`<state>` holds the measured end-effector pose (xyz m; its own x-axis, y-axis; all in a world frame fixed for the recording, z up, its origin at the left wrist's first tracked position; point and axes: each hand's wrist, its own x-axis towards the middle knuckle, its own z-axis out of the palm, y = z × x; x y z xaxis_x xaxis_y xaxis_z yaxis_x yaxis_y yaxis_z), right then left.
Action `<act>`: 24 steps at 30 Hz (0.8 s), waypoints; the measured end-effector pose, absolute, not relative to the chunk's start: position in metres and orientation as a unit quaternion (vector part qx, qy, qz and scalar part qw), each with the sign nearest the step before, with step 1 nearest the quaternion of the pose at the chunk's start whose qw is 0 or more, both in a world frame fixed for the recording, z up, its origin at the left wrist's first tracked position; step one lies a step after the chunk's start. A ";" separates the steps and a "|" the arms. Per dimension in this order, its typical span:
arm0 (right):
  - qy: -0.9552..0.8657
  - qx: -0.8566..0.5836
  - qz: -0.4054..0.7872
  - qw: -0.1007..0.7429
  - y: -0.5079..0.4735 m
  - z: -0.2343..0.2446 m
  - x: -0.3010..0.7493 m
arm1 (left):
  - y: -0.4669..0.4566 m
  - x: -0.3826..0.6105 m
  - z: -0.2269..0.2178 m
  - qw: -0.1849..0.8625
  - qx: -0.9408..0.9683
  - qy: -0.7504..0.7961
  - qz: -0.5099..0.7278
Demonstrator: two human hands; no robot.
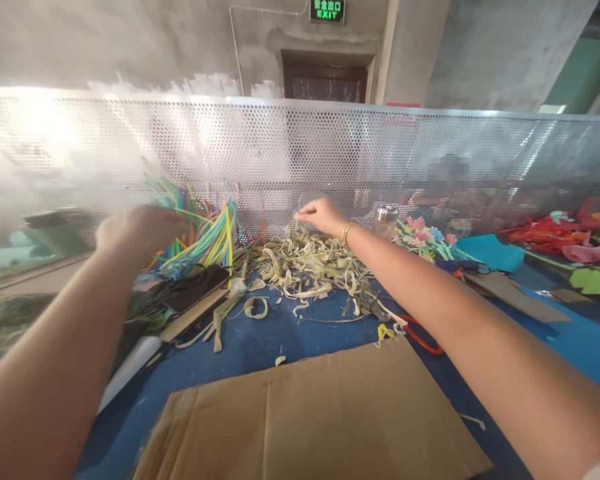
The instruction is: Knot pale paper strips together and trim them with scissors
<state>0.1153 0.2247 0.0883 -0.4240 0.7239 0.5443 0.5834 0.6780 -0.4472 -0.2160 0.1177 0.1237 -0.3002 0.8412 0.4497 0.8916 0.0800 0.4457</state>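
Right hand [324, 215] hangs over the back of the pile of pale strips [320, 267], in front of the perforated panel [260, 160]. Thumb and forefinger pinched close; can't tell if anything's between them. Left hand [140, 227] is blurred, right by the coloured strands [220, 243]; can't tell if it's grasping or even touching them. Pale strips lie loose near the middle of the surface's [190, 363] far edge, strands just left of them along the same edge. Cardboard sheet [310, 413] sits at the near edge. Step in hand, my read: picking among loose material at the far edge. Next move probably calls for a light fingertip pinch: strips look thin, curled and tangled, so pulling one could drag neighbours.
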 end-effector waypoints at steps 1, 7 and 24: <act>-0.838 -0.362 0.129 0.386 0.221 0.098 0.113 | 0.116 -0.195 0.124 0.024 -0.601 -0.720 -0.346; -0.843 -0.277 0.246 0.391 0.190 0.108 0.101 | 0.120 -0.076 0.099 -0.322 -0.695 -0.452 -0.457; -0.853 -0.462 0.172 0.175 0.185 0.054 0.144 | 0.183 -0.028 0.008 -0.055 -0.831 -0.513 -0.207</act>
<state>0.1444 0.1846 0.0539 -0.5125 0.8472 0.1402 0.7268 0.5149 -0.4545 -0.0276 0.1832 0.0083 0.3875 0.8758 0.2877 0.8306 -0.4671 0.3031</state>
